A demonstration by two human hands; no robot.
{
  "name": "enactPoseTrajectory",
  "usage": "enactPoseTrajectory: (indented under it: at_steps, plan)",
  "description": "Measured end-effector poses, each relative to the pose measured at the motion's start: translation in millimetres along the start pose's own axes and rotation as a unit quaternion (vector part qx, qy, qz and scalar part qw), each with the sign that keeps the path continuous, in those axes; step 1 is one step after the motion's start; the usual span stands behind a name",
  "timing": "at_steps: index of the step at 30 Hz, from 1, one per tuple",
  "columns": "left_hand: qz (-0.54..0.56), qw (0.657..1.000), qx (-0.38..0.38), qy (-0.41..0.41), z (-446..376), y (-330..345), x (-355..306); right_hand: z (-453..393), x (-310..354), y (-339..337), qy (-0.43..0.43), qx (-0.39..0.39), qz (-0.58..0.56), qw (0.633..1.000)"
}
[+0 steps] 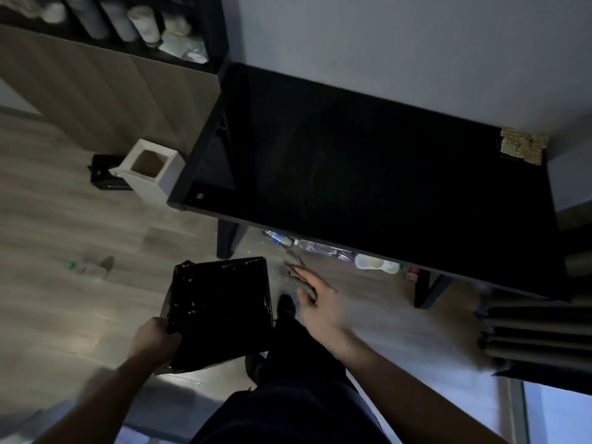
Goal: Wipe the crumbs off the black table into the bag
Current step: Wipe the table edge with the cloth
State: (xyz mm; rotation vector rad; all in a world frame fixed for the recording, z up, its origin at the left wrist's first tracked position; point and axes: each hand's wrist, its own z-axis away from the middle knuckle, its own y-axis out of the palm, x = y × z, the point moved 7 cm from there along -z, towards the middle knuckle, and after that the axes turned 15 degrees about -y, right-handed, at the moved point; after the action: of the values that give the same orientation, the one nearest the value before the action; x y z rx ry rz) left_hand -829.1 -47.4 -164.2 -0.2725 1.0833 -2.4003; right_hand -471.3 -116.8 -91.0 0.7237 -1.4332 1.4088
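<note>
L hand grips black bag below worktop edge. R hand holds grey cloth beside the bag.

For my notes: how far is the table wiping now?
Done: nothing clearly; crumbs cannot be made out on the dark black table. In hand: the left hand grips the black bag; the right hand holds a grey cloth below the table edge. Left: wiping into the bag.

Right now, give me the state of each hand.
Left hand: grips the edge of the black bag.
Right hand: holds a grey cloth, below the table edge.
</note>
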Motion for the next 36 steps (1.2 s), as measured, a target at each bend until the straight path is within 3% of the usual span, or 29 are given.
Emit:
enactPoseTrajectory:
  at_steps: [21,28,36]
  plan:
    - [0.023,0.995,-0.046,-0.082,-174.9,-192.1,68.0,-203.8,109.5,158.9,-0.059,0.183,0.011,0.981]
    - [-0.001,0.999,-0.017,-0.042,-258.3,-243.6,49.3,-228.6,113.8,198.9,-0.040,0.103,0.042,0.993]
    - [-0.040,0.999,-0.001,-0.021,-345.1,-293.6,6.7,-229.4,129.7,241.3,-0.002,-0.057,0.038,0.998]
